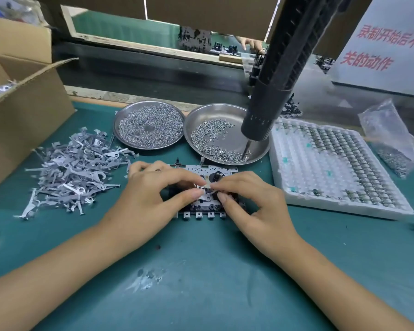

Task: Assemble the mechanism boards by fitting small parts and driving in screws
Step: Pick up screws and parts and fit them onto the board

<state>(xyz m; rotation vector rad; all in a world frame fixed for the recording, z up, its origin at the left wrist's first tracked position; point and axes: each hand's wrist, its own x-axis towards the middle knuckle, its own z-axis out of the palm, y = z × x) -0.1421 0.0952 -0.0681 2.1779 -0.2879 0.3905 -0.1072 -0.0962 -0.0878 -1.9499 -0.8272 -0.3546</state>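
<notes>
A metal mechanism board (202, 206) lies flat on the green mat in the middle of the bench. My left hand (153, 192) rests over its left half, thumb and forefinger pinching a small flat metal part (207, 185) above the board. My right hand (249, 199) meets it from the right, fingertips pinching the same part. A black electric screwdriver (270, 96) hangs from above, its bit tip down in the right steel dish (225, 111) of screws.
A second steel dish (150, 126) full of screws sits left of the first. A heap of grey stamped levers (74, 170) lies at the left beside an open cardboard box (22, 111). A white tray (332, 168) of small parts and a plastic bag (392, 142) stand at the right.
</notes>
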